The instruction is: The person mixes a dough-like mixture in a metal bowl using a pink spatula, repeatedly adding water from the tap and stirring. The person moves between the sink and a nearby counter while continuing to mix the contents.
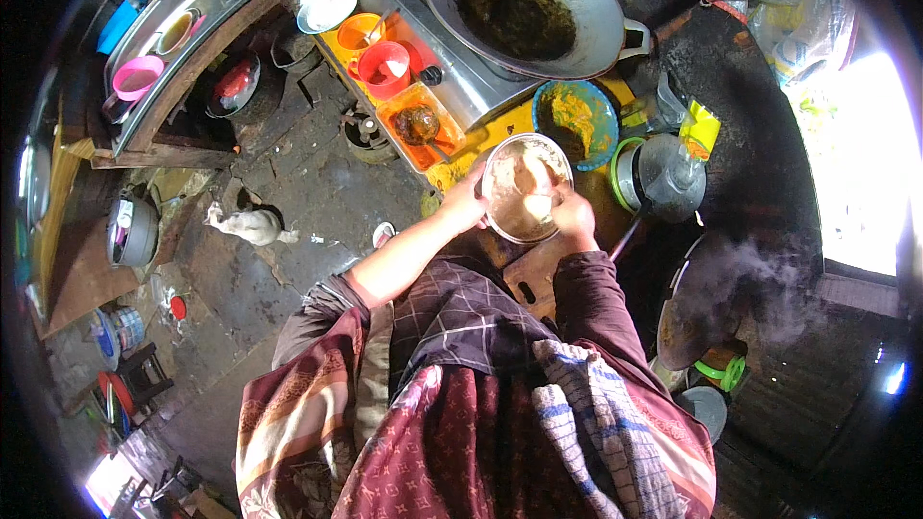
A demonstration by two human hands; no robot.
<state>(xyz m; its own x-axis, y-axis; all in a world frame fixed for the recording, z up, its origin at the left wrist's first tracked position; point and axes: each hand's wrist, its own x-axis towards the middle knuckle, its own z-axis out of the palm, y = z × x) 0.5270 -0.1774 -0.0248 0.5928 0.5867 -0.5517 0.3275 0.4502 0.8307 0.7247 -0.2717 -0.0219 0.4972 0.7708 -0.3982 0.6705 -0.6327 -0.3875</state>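
My left hand (467, 203) grips the left rim of a round metal bowl (493, 220), which holds a pale, wet mixture (513, 191). At the opposite side, my right hand (575, 218) reaches over the rim with its fingers in the bowl. Glare and a pale shape there hide whether those fingers hold a utensil. Just beyond the bowl is a blue basin (611, 112) with a yellow-orange mixture inside. To its left, an orange rectangular container (448, 117) holds a dark, oily ladle (417, 125).
A large wok (598, 50) with dark oil sits on a steel stove (472, 90). Red (383, 71) and orange (355, 30) plastic vessels stand left of it. Smoke rises near a dark round pan (692, 317) at right. A cat (252, 225) is on the floor.
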